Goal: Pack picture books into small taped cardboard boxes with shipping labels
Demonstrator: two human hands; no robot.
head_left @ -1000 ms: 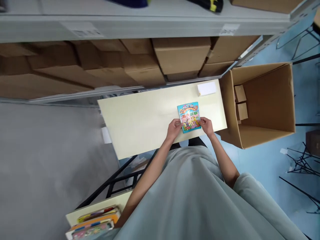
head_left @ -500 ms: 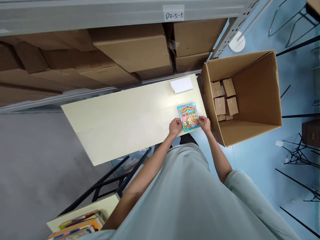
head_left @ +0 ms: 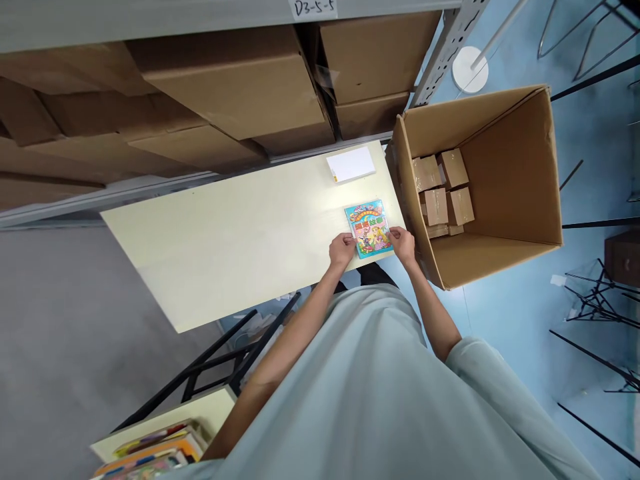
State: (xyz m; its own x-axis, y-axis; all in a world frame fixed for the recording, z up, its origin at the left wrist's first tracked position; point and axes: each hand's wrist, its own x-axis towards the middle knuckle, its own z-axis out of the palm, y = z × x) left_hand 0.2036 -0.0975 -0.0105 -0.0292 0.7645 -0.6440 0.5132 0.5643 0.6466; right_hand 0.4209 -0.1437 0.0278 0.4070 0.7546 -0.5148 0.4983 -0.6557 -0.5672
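Observation:
A colourful children's book (head_left: 371, 230) with a light-blue border lies, cover up, at the right end of the cream tabletop (head_left: 240, 233). My left hand (head_left: 343, 249) is closed at its left edge, fingers pinched there. On the opposite edge my right hand (head_left: 403, 244) pinches the book near its lower right side. Both hands rest close to the table's front edge. Behind the book lies a white rectangular pad or box (head_left: 351, 165) with a small yellow mark at one corner.
A large open carton (head_left: 505, 257) stands right of the table, with several small taped boxes (head_left: 434, 207) inside. Shelving behind holds brown cartons (head_left: 240, 87). Lower left, books (head_left: 155, 453) lie on another cream surface. Black metal legs (head_left: 595, 303) stand on the blue floor at right.
The view has shifted slightly, so the table and shelf sit a little further left and higher. Both hands remain at the book's edges, and the book stays flat.

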